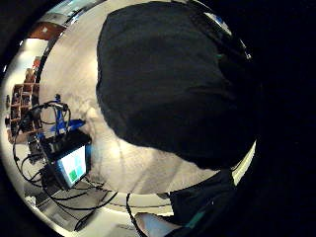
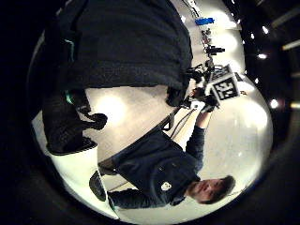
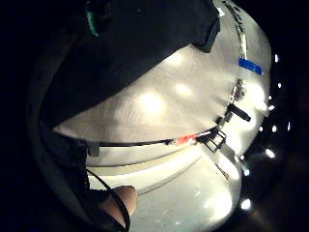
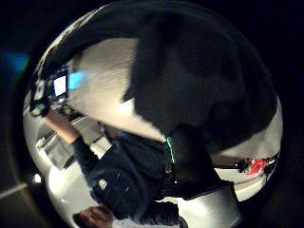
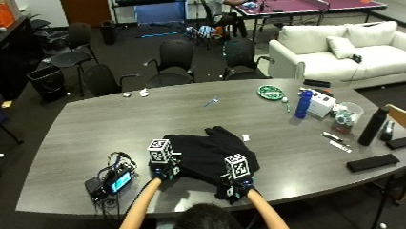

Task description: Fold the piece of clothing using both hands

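Observation:
A black garment (image 5: 206,153) lies bunched on the grey table (image 5: 95,124), near its front edge. My left hand (image 5: 166,171) grips the garment's near left edge, and my right hand (image 5: 236,187) grips its near right corner. In the palm views the black cloth (image 1: 168,84) fills much of the picture close to my left palm. The same cloth (image 4: 199,80) hangs just in front of my right palm. Curled gloved fingers (image 2: 70,124) show beside the cloth (image 2: 126,42) in the left thumb side view.
A small device with a lit screen and cables (image 5: 111,181) sits left of my left hand. On the right side of the table stand a blue bottle (image 5: 304,104), a white box (image 5: 322,102), a green plate (image 5: 271,91), a black bottle (image 5: 371,126) and a black case (image 5: 373,162).

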The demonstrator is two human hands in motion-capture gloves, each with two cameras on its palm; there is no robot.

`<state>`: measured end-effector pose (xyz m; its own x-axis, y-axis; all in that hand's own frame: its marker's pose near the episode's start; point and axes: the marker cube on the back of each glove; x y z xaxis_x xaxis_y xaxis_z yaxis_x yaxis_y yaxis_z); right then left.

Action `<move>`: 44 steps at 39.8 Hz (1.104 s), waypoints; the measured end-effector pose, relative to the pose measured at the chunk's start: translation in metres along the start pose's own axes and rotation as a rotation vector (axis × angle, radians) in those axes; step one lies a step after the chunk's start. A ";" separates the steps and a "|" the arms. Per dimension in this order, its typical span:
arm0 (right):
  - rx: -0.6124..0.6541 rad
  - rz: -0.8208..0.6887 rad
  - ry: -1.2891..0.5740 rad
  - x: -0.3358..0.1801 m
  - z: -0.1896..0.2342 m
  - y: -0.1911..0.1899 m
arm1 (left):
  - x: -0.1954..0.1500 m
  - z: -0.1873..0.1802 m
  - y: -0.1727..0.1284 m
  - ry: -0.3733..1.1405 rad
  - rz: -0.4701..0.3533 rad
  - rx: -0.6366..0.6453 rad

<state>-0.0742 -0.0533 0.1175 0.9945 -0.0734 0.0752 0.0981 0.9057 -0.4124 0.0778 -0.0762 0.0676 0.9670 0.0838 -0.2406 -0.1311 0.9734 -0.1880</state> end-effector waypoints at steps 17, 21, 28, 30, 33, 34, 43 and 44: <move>0.263 -0.022 -0.123 0.014 -0.015 -0.023 | -0.009 0.020 0.023 0.002 0.067 -0.007; 0.331 -0.138 -0.121 0.005 -0.022 0.007 | -0.008 0.026 0.045 0.045 0.187 0.039; 0.319 -0.150 0.011 0.018 -0.022 0.023 | -0.008 0.017 0.079 0.102 0.294 0.096; 0.314 -0.156 0.039 0.018 -0.038 0.036 | -0.009 0.006 0.085 0.100 0.299 0.119; 0.267 -0.150 0.053 0.021 -0.067 0.039 | -0.013 -0.014 0.080 0.125 0.278 0.127; 0.245 -0.138 0.050 0.023 -0.078 0.034 | -0.016 -0.021 0.073 0.141 0.261 0.122; 0.049 0.074 -0.044 0.032 -0.141 -0.058 | -0.039 -0.032 -0.034 0.135 -0.138 -0.032; 0.043 0.087 -0.063 0.029 -0.141 -0.066 | -0.041 -0.024 -0.045 0.141 -0.184 -0.071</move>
<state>-0.0463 -0.1742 0.0191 0.9946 0.0314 0.0987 0.0085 0.9248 -0.3804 0.0392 -0.1284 0.0633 0.9366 -0.1287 -0.3261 0.0243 0.9518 -0.3057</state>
